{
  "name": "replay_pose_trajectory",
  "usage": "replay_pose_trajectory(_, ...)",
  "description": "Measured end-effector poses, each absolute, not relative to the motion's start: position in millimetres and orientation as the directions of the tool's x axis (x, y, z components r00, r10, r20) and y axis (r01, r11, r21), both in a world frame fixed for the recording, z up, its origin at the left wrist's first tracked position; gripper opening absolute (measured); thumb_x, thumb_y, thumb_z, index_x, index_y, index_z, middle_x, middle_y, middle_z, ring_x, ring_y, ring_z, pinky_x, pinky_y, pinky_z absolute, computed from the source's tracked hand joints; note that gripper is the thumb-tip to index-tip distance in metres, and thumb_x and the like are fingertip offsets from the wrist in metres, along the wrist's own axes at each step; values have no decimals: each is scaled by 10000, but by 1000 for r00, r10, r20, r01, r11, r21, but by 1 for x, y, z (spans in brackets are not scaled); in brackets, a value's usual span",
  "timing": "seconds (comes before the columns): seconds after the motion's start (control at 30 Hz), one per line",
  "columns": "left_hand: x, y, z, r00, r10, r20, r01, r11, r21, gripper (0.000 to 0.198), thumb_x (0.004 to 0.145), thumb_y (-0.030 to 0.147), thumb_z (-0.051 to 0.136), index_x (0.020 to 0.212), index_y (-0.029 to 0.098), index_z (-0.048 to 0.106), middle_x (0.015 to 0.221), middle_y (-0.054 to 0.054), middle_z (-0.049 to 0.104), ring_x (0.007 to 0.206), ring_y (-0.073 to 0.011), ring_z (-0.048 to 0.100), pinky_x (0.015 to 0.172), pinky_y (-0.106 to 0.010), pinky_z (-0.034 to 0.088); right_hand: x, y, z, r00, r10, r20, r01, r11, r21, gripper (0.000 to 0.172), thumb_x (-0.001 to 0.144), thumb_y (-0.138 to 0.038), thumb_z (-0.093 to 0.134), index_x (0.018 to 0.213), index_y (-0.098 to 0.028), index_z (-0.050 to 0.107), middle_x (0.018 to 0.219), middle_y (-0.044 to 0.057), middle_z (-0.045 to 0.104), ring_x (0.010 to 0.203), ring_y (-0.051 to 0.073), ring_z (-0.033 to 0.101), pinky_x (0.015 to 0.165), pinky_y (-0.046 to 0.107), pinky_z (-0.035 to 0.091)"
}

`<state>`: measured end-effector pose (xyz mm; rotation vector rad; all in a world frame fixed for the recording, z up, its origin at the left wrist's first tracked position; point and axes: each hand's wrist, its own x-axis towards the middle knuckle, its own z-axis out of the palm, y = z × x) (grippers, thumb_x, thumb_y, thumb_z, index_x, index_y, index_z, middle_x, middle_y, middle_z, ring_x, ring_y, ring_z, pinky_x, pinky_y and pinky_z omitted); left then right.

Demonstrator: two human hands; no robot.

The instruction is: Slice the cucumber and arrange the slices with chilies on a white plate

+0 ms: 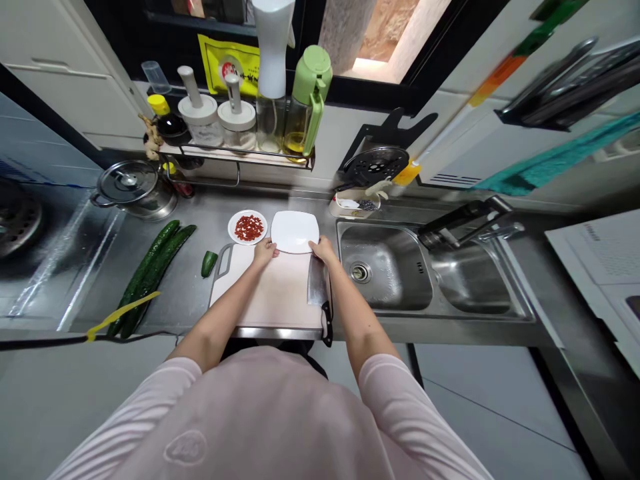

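Observation:
Both my hands hold a white squarish plate [295, 231] at the far edge of the pale cutting board [273, 290]. My left hand [265, 252] grips its near left corner, and my right hand [323, 248] grips the near right corner. Beside it on the left is a round white dish [231, 229] of chopped red pieces [249, 227]. A cleaver [317, 283] lies along the board's right side, its black handle [327, 323] toward me. Left of the board sits a short green cucumber piece [209, 264].
Long cucumbers [153, 273] lie at the left, with a lidded steel pot [135, 190] behind them. A rack [250, 155] holds bottles and jars above the counter. To the right are a double sink [387, 263] and black faucet [463, 220].

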<state>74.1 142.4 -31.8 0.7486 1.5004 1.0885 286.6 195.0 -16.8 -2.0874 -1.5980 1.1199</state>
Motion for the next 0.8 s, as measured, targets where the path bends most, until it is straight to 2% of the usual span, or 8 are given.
replay_pose_trajectory(0.07,74,143,-33,-223,891,-395,-93,384,919,236,789,135,546,1019,83,543,564,24,576,489,-70,577,533,-195,507,287,197,-21,83,928,-364,783,-287,-553,413,775,-340,587,1103,-91,550,1084,145,627,986,210,596,834,274,446)
replay_pose_trajectory(0.43,75,145,-37,-293,868,-401,-35,409,912,293,796,156,549,1077,91,498,536,37,558,461,-89,583,518,-219,515,281,199,-18,84,920,-383,851,-266,-452,473,786,-378,589,1147,-80,523,1114,157,615,1017,214,586,822,248,435)
replay_pose_trajectory(0.8,76,145,-40,-348,867,-357,34,393,919,181,785,161,532,947,142,454,533,44,562,443,-97,585,481,-216,504,273,197,-15,204,887,-414,818,-387,-426,447,788,-415,606,1097,-97,547,847,110,668,813,198,634,676,244,483)
